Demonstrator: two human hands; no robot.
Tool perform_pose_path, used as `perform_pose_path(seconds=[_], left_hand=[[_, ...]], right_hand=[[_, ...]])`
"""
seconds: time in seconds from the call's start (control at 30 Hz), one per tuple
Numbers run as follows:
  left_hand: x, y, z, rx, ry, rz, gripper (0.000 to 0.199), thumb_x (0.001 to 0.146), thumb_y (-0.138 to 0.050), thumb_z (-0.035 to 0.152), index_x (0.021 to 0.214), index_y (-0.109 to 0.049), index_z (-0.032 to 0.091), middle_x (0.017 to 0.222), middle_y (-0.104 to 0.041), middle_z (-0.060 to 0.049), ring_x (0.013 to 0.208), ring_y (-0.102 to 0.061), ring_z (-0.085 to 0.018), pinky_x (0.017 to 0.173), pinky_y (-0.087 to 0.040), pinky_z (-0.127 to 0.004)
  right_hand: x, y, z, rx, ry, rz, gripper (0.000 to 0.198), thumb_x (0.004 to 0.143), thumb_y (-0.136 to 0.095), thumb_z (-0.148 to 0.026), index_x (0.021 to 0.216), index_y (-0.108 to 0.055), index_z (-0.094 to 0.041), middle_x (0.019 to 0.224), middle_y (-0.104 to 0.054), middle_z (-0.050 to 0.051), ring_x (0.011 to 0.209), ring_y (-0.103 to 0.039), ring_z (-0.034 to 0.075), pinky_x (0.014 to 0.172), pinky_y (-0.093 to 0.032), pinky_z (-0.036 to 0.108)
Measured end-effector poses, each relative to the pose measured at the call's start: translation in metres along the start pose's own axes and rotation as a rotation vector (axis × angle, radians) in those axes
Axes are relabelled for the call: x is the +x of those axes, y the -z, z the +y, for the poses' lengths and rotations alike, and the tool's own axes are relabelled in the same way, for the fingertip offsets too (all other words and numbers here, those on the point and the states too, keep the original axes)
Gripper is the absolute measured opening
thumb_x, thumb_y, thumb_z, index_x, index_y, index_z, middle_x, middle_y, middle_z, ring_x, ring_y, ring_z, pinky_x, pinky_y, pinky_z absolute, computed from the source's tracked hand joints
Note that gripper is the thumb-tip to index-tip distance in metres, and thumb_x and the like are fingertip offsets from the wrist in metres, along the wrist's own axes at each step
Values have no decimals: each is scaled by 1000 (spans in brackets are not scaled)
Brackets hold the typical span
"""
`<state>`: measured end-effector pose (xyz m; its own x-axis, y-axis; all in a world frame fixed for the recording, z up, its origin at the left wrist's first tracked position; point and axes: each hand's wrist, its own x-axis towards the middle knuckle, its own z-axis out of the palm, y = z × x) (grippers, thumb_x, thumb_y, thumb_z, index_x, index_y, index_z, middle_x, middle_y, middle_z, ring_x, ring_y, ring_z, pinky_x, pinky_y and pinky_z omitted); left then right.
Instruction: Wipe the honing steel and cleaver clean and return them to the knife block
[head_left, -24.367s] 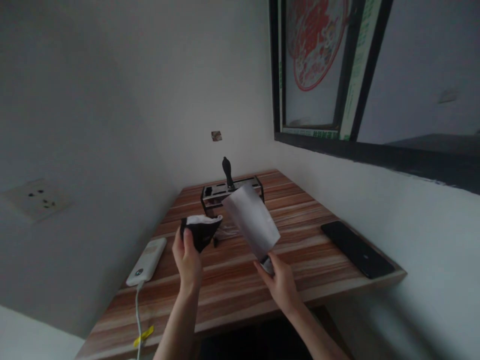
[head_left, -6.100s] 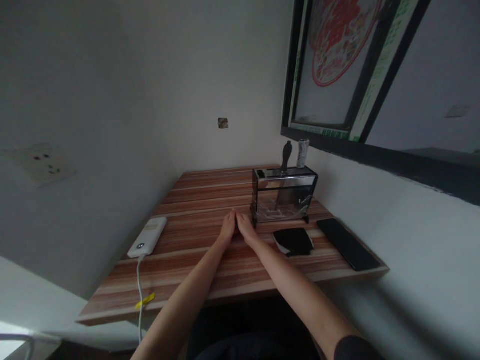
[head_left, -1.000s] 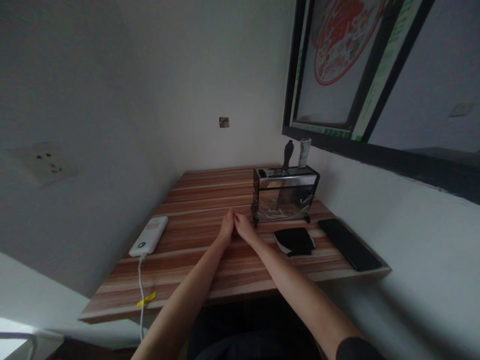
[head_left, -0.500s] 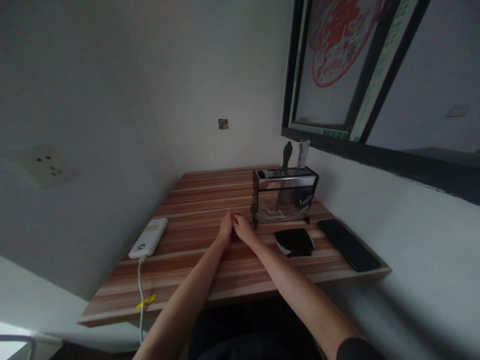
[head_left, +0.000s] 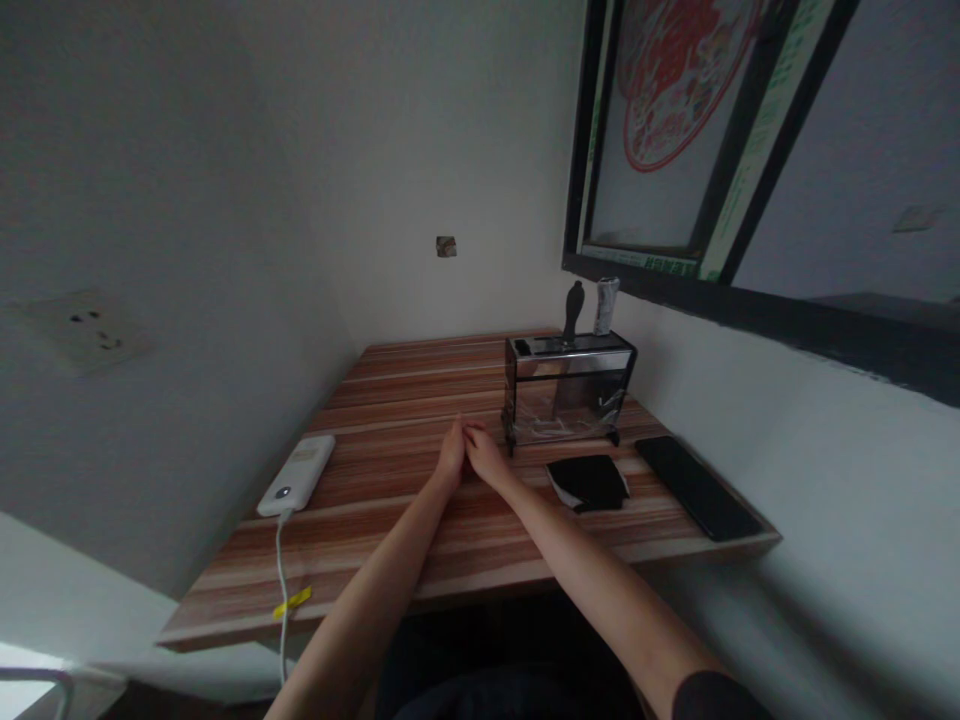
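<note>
My left hand (head_left: 451,456) and my right hand (head_left: 483,455) rest together on the wood-grain table (head_left: 397,405), touching near the fingertips. Their fingers look stretched forward, and I see nothing held in either one; the palms are hidden. Just beyond my right hand stands a knife holder (head_left: 536,415) with clear sides and a dark frame. A black-handled knife (head_left: 574,310) sticks up from it, beside a second handle (head_left: 606,306) wrapped in plastic. A folded black cloth (head_left: 591,482) lies to the right of my right wrist.
A black phone (head_left: 697,488) lies along the table's right edge. On the left is a white power bank (head_left: 300,474), its white cable (head_left: 280,560) running over the front edge past yellow tape (head_left: 299,600). Walls border the table, with a black-framed window (head_left: 645,268) at right.
</note>
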<state>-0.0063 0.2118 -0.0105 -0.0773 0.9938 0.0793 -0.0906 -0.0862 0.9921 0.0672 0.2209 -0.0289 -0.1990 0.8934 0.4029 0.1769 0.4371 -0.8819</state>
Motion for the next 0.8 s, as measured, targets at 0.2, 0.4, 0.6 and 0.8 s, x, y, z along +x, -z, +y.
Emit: perform_pose_path(seconds=[0.2, 0.4, 0.6, 0.8], left_hand=[[-1, 0, 0, -3, -10, -5, 61, 83, -31, 64, 80, -67, 14, 80, -73, -11, 74, -69, -22, 68, -52, -30], [-1, 0, 0, -20, -9, -15, 61, 84, -31, 63, 81, -66, 14, 80, -73, -11, 72, -68, -21, 65, -52, -29], [-1, 0, -1, -39, 4, -20, 59, 83, -32, 62, 80, -66, 14, 76, -72, -10, 68, -68, -21, 61, -51, -29], [0, 0, 0, -56, 10, -22, 56, 83, -36, 62, 76, -66, 15, 74, -72, -9, 68, -67, -20, 61, -50, -28]], right_hand=[[0, 0, 0, -1, 3, -6, 26, 87, -44, -12, 84, -69, -16, 80, -71, 7, 80, -64, 21, 75, -46, 30], [-1, 1, -2, -5, -4, -13, 26, 88, -44, -13, 85, -69, -16, 79, -70, 7, 78, -64, 20, 73, -47, 29], [-1, 2, -4, -15, -12, -15, 26, 88, -43, -12, 80, -68, -16, 75, -69, 6, 73, -63, 20, 70, -47, 29], [-1, 1, -3, -23, -16, -24, 26, 88, -43, -10, 83, -68, -15, 73, -68, 5, 75, -63, 19, 71, -47, 29]])
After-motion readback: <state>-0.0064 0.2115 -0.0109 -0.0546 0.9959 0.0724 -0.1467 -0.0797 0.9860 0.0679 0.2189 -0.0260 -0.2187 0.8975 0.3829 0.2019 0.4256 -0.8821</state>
